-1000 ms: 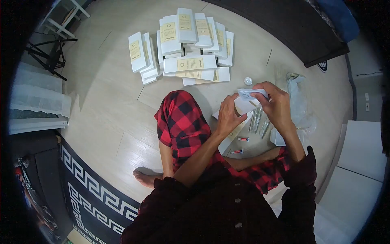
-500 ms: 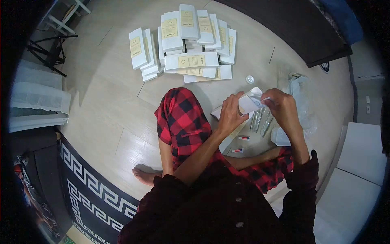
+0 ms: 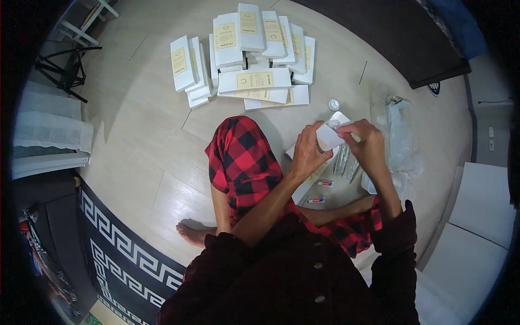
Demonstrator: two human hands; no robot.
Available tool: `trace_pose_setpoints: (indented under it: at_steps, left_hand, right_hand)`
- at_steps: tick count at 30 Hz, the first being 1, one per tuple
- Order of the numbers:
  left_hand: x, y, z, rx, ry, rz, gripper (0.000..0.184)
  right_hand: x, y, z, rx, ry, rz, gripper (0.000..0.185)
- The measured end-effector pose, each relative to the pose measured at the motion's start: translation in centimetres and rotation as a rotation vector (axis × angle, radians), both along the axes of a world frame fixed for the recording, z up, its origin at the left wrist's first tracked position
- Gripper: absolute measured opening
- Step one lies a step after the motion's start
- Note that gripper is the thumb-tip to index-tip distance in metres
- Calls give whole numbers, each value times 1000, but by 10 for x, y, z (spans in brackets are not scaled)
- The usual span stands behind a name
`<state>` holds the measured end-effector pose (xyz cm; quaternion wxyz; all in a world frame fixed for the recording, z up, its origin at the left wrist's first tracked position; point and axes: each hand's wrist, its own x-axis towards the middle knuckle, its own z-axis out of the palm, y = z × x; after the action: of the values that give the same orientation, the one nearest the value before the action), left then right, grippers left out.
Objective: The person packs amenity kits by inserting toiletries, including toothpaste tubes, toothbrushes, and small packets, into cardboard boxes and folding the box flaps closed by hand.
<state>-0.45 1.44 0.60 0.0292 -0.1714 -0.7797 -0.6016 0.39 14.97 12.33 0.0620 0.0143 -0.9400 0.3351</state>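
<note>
My left hand is wrapped round a small white box, holding it tilted above the floor with its open end up. At that open end, the fingers of my right hand are pinched together. Whatever they pinch is too small and hidden to make out. Under my hands lie more white boxes with cream labels, partly covered. Several clear-wrapped slim items lie just below my right hand. Two small tubes with red and blue print, an upper tube and a lower tube, rest near my leg.
Many white boxes with cream labels are piled ahead on the floor. A small round white item lies beyond my hands. To the right are a clear plastic bag and a translucent container. Dark furniture stands at upper right.
My right hand has moved slightly left and in closer over the box's open end. My left hand keeps its hold on the box, almost in the same place.
</note>
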Motion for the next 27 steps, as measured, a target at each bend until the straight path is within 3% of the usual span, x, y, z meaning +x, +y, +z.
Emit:
trace_pose_setpoints:
  at_steps: [2, 7, 9, 10, 12, 18, 20, 22, 24, 25, 27]
  left_hand:
    - [-1, -2, 0, -13, -13, 14, 78]
    - [3, 0, 5, 47, -74, 17, 78]
    - [6, 3, 7, 84, -86, 29, 78]
    - [8, 3, 7, 116, -103, 51, 78]
    - [9, 3, 3, 92, -66, 76, 78]
    - [13, 2, -3, 62, -139, 11, 80]
    - [13, 3, -3, 91, -184, -6, 82]
    - [8, 5, -5, 84, -25, 128, 86]
    - [7, 4, -3, 14, 47, 61, 86]
    - [8, 4, 0, 30, 34, 4, 85]
    - [10, 1, 4, 47, -3, -73, 71]
  right_hand:
    - [2, -7, -2, 282, 82, 140, 22]
    - [7, -14, 6, 254, -144, 76, 32]
    - [11, -23, -13, -53, 281, -102, 36]
    - [14, -26, -20, -55, 281, -104, 36]
    - [23, -31, -36, 239, 355, -56, 37]
    - [23, -32, -39, 308, 288, -119, 39]
    - [21, -30, -34, 99, 261, -66, 45]
    - [23, -36, -40, 28, 370, -161, 49]
    - [34, -37, -72, -656, 200, -435, 46]
    - [33, -37, -83, -884, 232, -379, 42]
    - [37, -34, -88, -772, 297, -428, 43]
